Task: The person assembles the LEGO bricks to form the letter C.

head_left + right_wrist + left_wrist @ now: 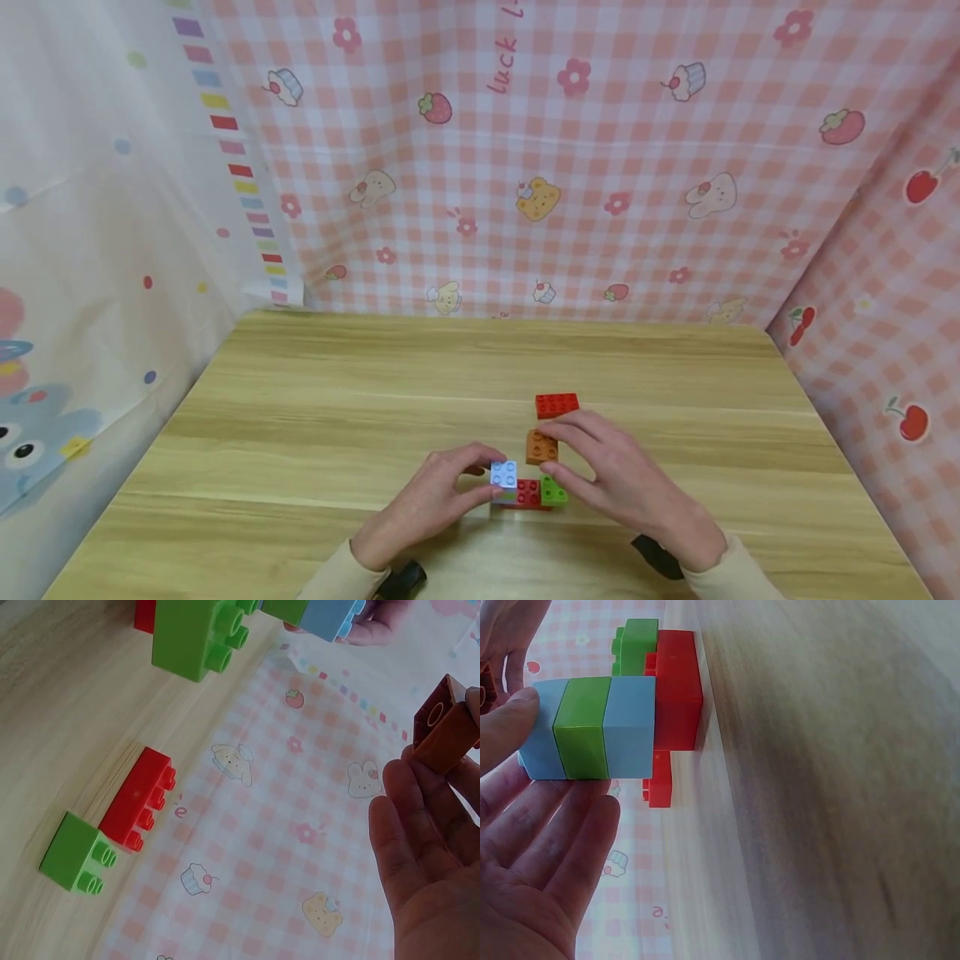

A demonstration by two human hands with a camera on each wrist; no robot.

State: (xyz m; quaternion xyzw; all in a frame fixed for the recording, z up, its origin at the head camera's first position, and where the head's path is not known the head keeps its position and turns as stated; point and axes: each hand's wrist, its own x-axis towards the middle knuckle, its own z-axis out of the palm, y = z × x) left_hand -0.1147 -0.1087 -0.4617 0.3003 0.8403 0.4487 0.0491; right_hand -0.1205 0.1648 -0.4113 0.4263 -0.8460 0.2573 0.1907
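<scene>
My left hand (442,492) pinches the light blue brick (503,473) on top of a small tower between thumb and fingers. Under it, in the left wrist view, come a green brick (583,731) and a second light blue brick (630,731), set on a red base brick (679,694). Another green brick (554,492) stands on the base's right end, with red studs (528,492) showing between. My right hand (630,475) holds an orange brick (542,447) by its sides, just behind the build; its hollow underside shows in the right wrist view.
A loose red brick (557,405) lies on the wooden table (337,392) behind my right hand. Beside it sits a loose green brick (73,853), hidden from the head view by that hand. Patterned cloths (480,167) enclose the table's back and sides.
</scene>
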